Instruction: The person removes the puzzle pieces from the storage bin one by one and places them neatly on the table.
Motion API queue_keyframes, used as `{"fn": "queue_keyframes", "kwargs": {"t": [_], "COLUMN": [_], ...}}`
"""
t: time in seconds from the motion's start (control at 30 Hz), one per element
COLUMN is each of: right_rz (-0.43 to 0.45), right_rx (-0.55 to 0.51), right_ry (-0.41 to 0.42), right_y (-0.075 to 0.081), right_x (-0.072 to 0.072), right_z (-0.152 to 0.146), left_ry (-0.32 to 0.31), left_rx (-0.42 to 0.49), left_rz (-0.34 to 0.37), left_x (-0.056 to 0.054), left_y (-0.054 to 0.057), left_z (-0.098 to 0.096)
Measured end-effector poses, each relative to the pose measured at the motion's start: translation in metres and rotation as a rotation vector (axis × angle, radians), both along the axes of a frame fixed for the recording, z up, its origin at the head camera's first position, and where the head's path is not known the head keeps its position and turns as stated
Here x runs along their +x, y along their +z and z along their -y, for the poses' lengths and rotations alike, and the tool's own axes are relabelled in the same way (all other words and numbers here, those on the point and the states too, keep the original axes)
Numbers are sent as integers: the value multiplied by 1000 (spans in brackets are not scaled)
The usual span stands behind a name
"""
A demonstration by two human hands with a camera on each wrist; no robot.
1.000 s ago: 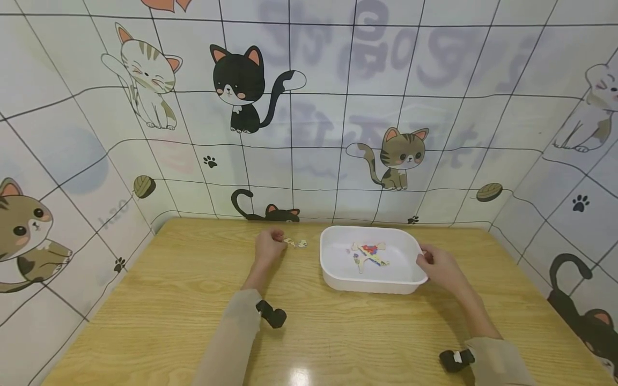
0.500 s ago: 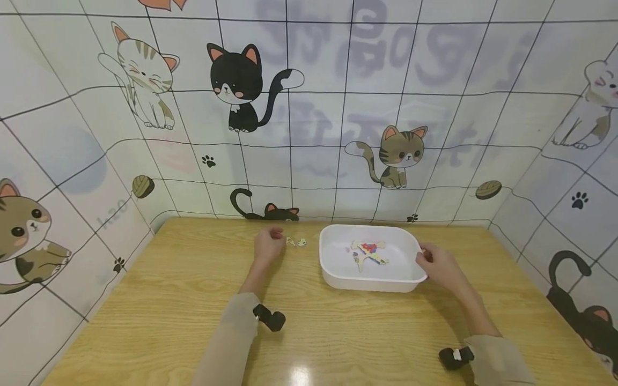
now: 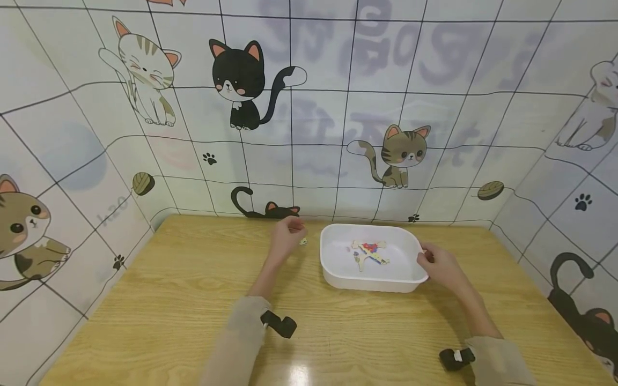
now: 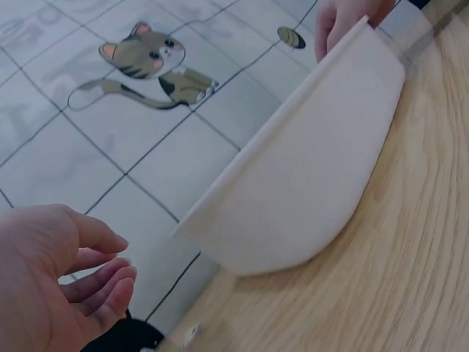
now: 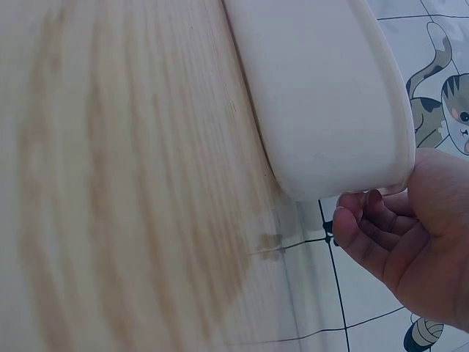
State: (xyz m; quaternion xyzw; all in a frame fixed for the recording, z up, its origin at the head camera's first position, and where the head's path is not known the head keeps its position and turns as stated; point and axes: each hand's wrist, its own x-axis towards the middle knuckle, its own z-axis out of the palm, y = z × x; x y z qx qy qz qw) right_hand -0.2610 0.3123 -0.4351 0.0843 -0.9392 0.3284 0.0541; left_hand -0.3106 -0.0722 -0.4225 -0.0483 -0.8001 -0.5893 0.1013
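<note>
A white plastic tray (image 3: 374, 284) stands on the wooden table, with several colourful cut-out pieces (image 3: 370, 252) inside. My right hand (image 3: 441, 267) grips its right end; in the right wrist view the curled fingers (image 5: 374, 235) are beneath the rim. Left of the tray, my left hand (image 3: 286, 238) is raised over the back of the table. Its fingers (image 4: 95, 231) bend loosely, and nothing shows between them in the left wrist view. A small pale piece (image 3: 303, 242) lies on the table right by that hand, which covers the area beside it.
A sheet (image 3: 318, 107) printed with cats and grid lines rises behind the table (image 3: 309, 332) and along both sides. Black camera mounts (image 3: 280, 324) sit on both wrists.
My left hand has moved up and to the right from beside the small pieces; one of them is now out of sight. The right hand and tray have stayed in place.
</note>
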Motion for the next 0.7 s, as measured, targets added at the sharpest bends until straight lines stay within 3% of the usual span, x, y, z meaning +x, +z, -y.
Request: {"fn": "queue_keyframes", "kwargs": {"t": [0.33,0.7], "right_rz": [4,7], "right_rx": [-8,-16], "right_ry": [-1,0], "right_y": [0,0], "right_x": [1,0], "right_z": [0,0], "left_ry": [-154,-211], "left_rx": [-21,-66], "left_rz": [-23,-22], "left_x": [13,21], "left_y": [12,11], "left_z": [-39,-73]}}
